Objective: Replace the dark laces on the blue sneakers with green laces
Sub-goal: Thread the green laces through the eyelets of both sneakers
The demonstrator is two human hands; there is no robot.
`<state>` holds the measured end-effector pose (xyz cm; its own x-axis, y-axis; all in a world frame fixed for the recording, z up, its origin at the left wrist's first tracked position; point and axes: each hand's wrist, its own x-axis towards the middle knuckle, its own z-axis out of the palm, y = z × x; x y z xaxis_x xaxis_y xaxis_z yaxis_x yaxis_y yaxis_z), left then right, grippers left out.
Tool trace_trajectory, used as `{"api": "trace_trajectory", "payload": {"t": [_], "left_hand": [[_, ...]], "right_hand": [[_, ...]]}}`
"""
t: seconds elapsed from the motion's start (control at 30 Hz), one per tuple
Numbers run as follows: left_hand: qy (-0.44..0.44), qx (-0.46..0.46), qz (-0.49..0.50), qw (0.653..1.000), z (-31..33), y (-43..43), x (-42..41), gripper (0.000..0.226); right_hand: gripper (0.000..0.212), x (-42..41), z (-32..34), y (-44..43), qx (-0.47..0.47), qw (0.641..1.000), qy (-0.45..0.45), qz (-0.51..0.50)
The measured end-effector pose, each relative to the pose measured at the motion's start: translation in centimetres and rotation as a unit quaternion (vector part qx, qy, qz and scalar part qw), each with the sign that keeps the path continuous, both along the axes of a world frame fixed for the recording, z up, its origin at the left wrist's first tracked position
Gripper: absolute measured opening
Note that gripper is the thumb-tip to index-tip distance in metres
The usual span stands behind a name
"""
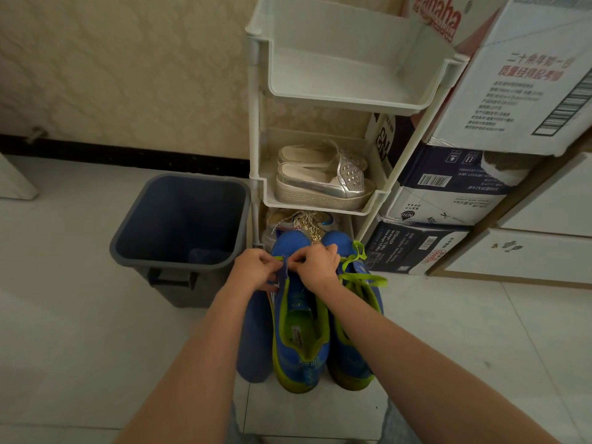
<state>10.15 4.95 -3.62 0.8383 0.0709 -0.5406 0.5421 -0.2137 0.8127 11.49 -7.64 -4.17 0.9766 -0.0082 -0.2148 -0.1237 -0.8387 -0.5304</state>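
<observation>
- Lower centre of frame, on the tiled floor (pixel 448 347): pair of blue sneakers (pixel 301 341), side by side and touching, just below the white shelf rack (pixel 255 123).
- Long axes running bottom to top of frame; heels toward the lower edge, toes toward the rack.
- Left hand (pixel 256 267) and right hand (pixel 317 264) close together over the toe end of the frame-left sneaker, fingers curled, apparently each pinching the green lace (pixel 278 258) at the foremost eyelets.
- Frame-right sneaker already threaded in green, loose ends (pixel 362 277) trailing to the right.
- Handling, as judged: lace light, limp and flat, apt to twist; best pinched close to its tip for threading. Sneaker light with a soft upper; best steadied beside the eyelet row.
- Left of centre: grey bin (pixel 179 219).
</observation>
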Motion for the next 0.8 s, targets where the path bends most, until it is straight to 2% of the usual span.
{"api": "trace_trajectory", "payload": {"t": [0.07,0.13,0.17,0.27,0.33,0.4,0.43,0.5,0.57,0.7,0.77,0.8], "left_hand": [[-0.02,0.054,0.013,0.998,-0.2,-0.6,-0.1,0.006],[-0.039,0.116,0.029,0.992,-0.5,-1.1,-0.3,0.018],[-0.04,0.116,0.048,0.991,-0.6,-1.2,-0.4,0.021],[-0.001,-0.012,0.151,0.988,-0.4,-0.5,-0.2,0.022],[0.002,-0.062,0.196,0.979,0.3,0.7,0.1,0.016],[-0.022,-0.074,0.208,0.975,1.1,1.8,0.5,0.012],[-0.044,-0.082,0.209,0.974,1.7,2.0,0.6,0.016],[-0.083,-0.104,0.195,0.972,3.0,1.8,0.5,0.026],[-0.085,-0.116,0.173,0.974,4.1,1.4,-0.2,0.026],[0.01,-0.113,0.182,0.977,3.9,1.7,0.1,0.028],[0.059,-0.079,0.188,0.977,3.1,2.4,0.1,0.013],[0.091,-0.085,0.202,0.972,2.9,2.5,-0.1,0.019]], "right_hand": [[0.018,0.1,0.1,0.0,-0.005,1.0,0.003,0.005],[0.019,0.1,0.3,-0.2,-0.009,1.0,0.008,0.017],[0.019,0.1,0.5,-0.4,-0.002,1.0,0.005,0.02],[0.021,0.3,1.6,-1.0,0.043,0.998,-0.035,0.04],[0.021,0.4,2.2,-1.0,0.046,0.993,-0.042,0.097],[0.026,-0.1,2.4,-0.5,-0.019,0.986,-0.027,0.162],[0.029,-0.4,2.3,-0.2,-0.053,0.982,-0.031,0.179],[0.034,-1.0,1.9,0.7,-0.095,0.976,-0.064,0.186],[0.031,-1.3,1.6,1.6,-0.105,0.975,-0.108,0.163],[0.019,-1.9,2.4,2.8,0.009,0.989,-0.123,0.077],[0.012,-2.6,3.2,3.4,0.034,0.987,-0.123,0.095],[0.01,-3.1,3.7,3.7,0.04,0.985,-0.12,0.117]]}}
